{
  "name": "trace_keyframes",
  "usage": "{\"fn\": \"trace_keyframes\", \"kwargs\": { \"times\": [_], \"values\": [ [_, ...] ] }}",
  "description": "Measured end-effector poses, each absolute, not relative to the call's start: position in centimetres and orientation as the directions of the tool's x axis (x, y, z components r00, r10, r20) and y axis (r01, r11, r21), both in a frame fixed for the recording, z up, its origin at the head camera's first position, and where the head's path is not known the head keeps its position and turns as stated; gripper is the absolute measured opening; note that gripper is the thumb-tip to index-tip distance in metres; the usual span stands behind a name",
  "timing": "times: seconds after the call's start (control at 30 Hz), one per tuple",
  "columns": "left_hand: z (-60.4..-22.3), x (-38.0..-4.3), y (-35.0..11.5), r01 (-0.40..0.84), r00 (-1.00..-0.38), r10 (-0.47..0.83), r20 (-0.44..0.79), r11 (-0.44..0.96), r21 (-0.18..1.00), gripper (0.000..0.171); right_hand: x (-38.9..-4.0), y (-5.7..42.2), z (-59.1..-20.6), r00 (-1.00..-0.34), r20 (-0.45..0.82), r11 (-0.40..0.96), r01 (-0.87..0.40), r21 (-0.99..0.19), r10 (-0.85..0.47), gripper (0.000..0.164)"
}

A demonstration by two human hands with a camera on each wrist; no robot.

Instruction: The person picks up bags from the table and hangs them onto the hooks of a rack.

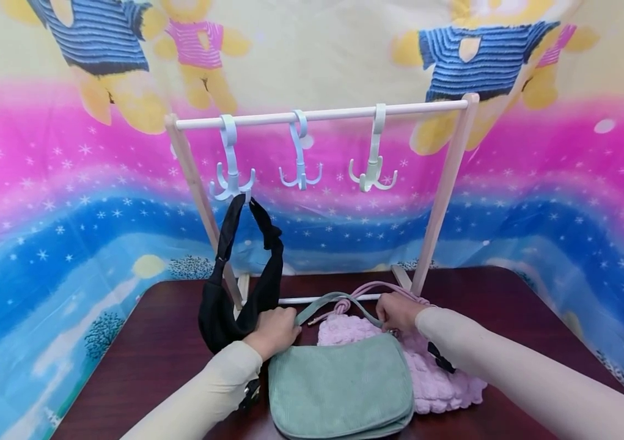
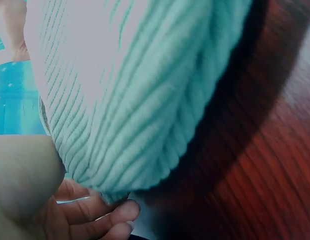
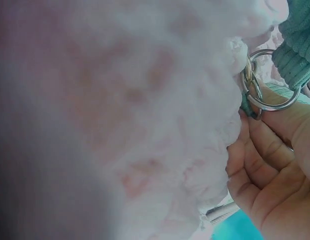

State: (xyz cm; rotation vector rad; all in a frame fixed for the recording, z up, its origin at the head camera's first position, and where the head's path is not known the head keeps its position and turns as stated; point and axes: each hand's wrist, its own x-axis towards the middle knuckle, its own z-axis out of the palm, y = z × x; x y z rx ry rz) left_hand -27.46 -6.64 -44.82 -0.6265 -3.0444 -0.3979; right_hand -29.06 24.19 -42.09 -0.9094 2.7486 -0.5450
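At the bottom centre of the frame, the green corduroy shoulder bag (image 1: 339, 388) lies flap side up on the tabletop (image 1: 124, 354), gripped by 2 hands at its top corners. The left hand (image 1: 274, 332) has its fingers curled at the upper left corner; the right hand (image 1: 401, 310) pinches the upper right corner beside a metal ring (image 3: 275, 107) that links strap to body. Holding each end probably keeps the top edge level and leaves the green strap (image 1: 327, 299) arched up between the hands, clear of the flap.

A pink puffy bag (image 1: 449, 388) lies partly under the green one, at lower right, its knotted cord strap (image 1: 378, 285) trailing behind. At left centre, a black bag (image 1: 215, 315) hangs by its strap from a prong of the left hook (image 1: 230, 146), which bears the load and draws the strap into a tall loop. The middle hook (image 1: 299, 159) and right hook (image 1: 373, 159) carry nothing, spaced along the rail (image 1: 334, 114), presumably so that hung things stay apart.
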Motion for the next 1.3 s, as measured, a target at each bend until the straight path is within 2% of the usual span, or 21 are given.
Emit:
{"fn": "trace_keyframes", "kwargs": {
  "times": [0.23, 0.77, 1.0, 1.3],
  "values": [
    [-44.8, -27.8, -6.3, 0.387, -0.922, 0.382, 0.07, 0.891, 0.239, 0.024, -29.2, 23.9, -42.3, -0.812, -0.084, 0.766, -0.504, -0.4, -0.578, 0.031],
    [-44.7, -28.4, -5.9, 0.393, -0.92, 0.383, 0.085, 0.893, 0.221, 0.021, -28.9, 23.6, -41.7, -0.823, -0.099, 0.784, -0.486, -0.385, -0.559, 0.028],
    [-44.4, -28.2, -6.0, 0.379, -0.925, 0.375, 0.064, 0.895, 0.235, 0.026, -28.9, 23.6, -41.7, -0.821, -0.089, 0.777, -0.49, -0.395, -0.564, 0.028],
    [-44.5, -27.9, -6.6, 0.388, -0.916, 0.4, 0.013, 0.881, 0.271, 0.03, -29.1, 23.7, -42.0, -0.845, -0.136, 0.807, -0.429, -0.406, -0.518, 0.031]
  ]
}}
